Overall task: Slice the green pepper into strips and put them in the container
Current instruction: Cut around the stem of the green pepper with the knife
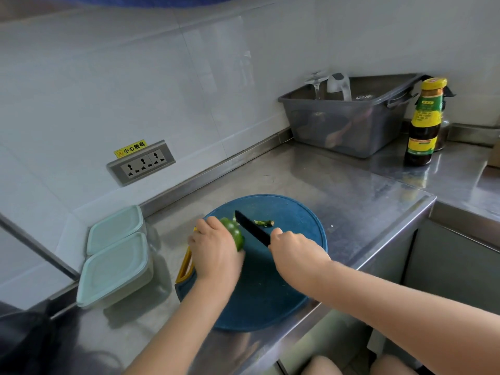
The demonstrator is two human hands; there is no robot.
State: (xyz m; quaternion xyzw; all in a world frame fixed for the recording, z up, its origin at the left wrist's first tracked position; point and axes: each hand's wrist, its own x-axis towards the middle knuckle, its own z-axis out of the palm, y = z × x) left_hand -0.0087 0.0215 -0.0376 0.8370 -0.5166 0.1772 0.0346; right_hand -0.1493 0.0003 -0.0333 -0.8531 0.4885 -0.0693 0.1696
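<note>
Pepper (234, 234) partly covered by left hand (213, 247). Knife (253, 228) handle buried in right hand (295, 250). Bin (346, 125) contents murky through grey wall. Bottle (423, 123) label print too small to read.

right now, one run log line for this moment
left hand: holds green pepper on blue cutting board | right hand: grips black knife, blade beside pepper | stem piece: on board | containers: lids on

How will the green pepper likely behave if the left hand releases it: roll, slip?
Probably it rolls a little: the green pepper looks rounded and lies on the flat cutting board. Its skin looks glossy, so it may slip under the knife. The left hand gripping it likely prevents both.
</note>
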